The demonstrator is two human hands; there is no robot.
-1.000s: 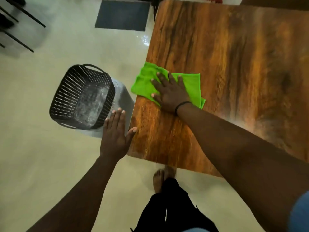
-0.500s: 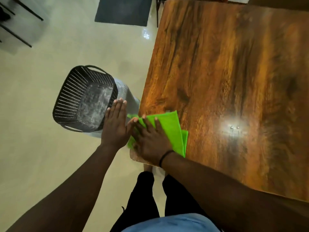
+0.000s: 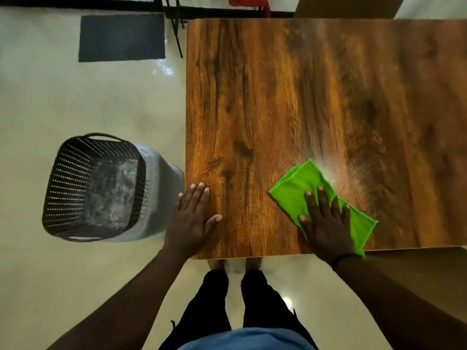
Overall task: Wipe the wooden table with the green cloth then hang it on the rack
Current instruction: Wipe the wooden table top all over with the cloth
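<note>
The wooden table [image 3: 303, 102] fills the upper right of the head view. A folded green cloth [image 3: 300, 185] lies flat near the table's front edge, right of centre. My right hand [image 3: 326, 223] presses on it with straight, spread fingers and covers its middle. My left hand [image 3: 189, 221] rests flat on the table's front left corner, fingers straight, holding nothing. No rack is clearly seen.
A black perforated basket [image 3: 75, 173] sits on a grey stool [image 3: 161, 188] just left of the table. A dark mat [image 3: 121, 36] lies on the pale floor at the back. Black chair legs [image 3: 177, 34] and a red item [image 3: 247, 2] stand behind the table. My legs are at the front edge.
My right hand slid the green cloth from the table's left edge and front left corner to the front right. My left hand moved from beside the table onto its corner.
</note>
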